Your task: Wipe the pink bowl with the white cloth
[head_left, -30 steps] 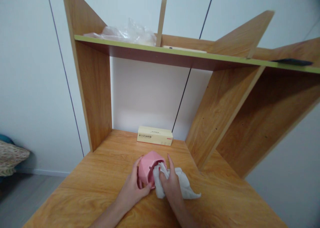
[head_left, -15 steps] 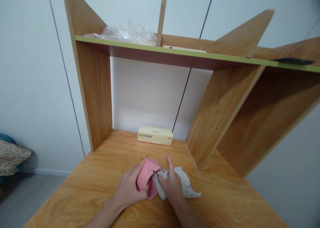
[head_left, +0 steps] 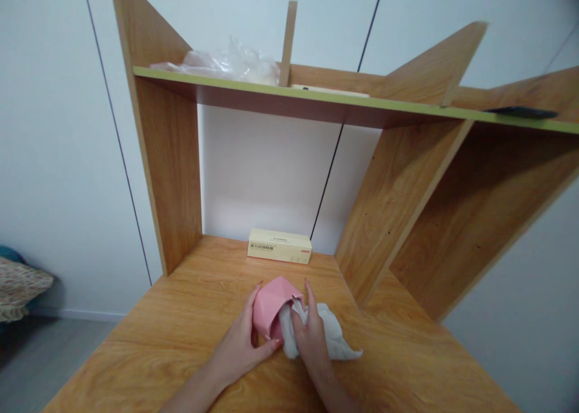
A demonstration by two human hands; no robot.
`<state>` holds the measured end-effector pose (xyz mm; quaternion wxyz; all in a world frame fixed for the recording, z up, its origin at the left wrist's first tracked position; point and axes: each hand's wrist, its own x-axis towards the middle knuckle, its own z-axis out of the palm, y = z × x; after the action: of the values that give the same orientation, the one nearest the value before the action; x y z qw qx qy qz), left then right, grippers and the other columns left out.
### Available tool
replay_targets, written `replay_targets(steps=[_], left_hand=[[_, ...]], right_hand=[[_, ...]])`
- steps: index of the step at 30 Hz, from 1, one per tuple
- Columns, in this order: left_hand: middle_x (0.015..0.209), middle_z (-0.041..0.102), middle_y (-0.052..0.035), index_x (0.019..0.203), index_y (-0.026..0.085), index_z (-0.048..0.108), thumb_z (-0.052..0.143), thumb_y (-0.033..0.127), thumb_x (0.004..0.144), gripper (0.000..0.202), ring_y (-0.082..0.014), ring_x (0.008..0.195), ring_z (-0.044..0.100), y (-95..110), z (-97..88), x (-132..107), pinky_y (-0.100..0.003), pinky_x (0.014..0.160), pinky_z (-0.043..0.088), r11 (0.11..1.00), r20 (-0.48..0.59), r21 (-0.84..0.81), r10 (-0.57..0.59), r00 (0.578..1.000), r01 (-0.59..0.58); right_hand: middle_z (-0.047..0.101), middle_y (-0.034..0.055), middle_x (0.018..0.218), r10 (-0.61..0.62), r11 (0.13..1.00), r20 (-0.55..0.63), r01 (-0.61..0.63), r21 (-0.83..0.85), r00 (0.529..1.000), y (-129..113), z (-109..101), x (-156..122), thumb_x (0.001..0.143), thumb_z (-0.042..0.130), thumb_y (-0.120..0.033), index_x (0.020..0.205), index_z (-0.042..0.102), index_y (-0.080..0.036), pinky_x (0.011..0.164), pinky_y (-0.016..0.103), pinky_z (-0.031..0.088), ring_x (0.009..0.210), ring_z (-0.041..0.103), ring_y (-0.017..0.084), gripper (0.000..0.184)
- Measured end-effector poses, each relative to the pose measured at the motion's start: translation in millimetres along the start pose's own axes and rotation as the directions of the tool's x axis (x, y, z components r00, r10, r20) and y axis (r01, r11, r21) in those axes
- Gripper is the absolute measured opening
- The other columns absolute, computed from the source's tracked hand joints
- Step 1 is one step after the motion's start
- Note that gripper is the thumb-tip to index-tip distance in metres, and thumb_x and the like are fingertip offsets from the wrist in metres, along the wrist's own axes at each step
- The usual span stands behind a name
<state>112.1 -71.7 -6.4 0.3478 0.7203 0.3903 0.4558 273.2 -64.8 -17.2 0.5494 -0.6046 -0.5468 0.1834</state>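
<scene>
Left hand (head_left: 239, 346) grasps a pink faceted pot (head_left: 270, 301), tilted, in front of the cling-film box (head_left: 279, 247). Right hand (head_left: 313, 336) clutches a pale cloth (head_left: 333, 333) at the pot's mouth, likewise before the box.

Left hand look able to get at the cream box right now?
Probably not as is: the left hand is taken up holding the pink container, and the cream box sits farther back, beyond the fingertips.
</scene>
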Motion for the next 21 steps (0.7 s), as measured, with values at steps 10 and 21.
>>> replay_targets(steps=[10,21], left_hand=[[0.129,0.043,-0.0098,0.132,0.021,0.027,0.062,0.02,0.064,0.077,-0.0295,0.113,0.045,6,-6.3,-1,-0.036,0.094,0.036,0.991,-0.075,0.114,0.077,0.994,-0.068],[0.109,0.057,-0.0079,0.109,0.023,0.055,0.069,0.021,0.059,0.052,-0.0277,0.1,0.053,17,-13.6,4,-0.031,0.087,0.039,0.994,-0.135,-0.096,0.032,0.99,-0.045]], right_hand=[[0.054,-0.0056,0.05,0.044,0.996,0.022,-0.042,-0.074,0.999,-11,-4,4,0.07,0.048,-0.023,0.124,0.04,-0.015,0.042,0.023,0.038,0.043,0.051,0.015,0.056],[0.06,-0.0024,0.061,-0.041,0.998,0.083,0.044,-0.033,0.996,-3,-6,-2,0.071,0.043,-0.021,0.127,0.037,-0.016,0.05,0.024,0.043,0.051,0.055,0.016,0.056]])
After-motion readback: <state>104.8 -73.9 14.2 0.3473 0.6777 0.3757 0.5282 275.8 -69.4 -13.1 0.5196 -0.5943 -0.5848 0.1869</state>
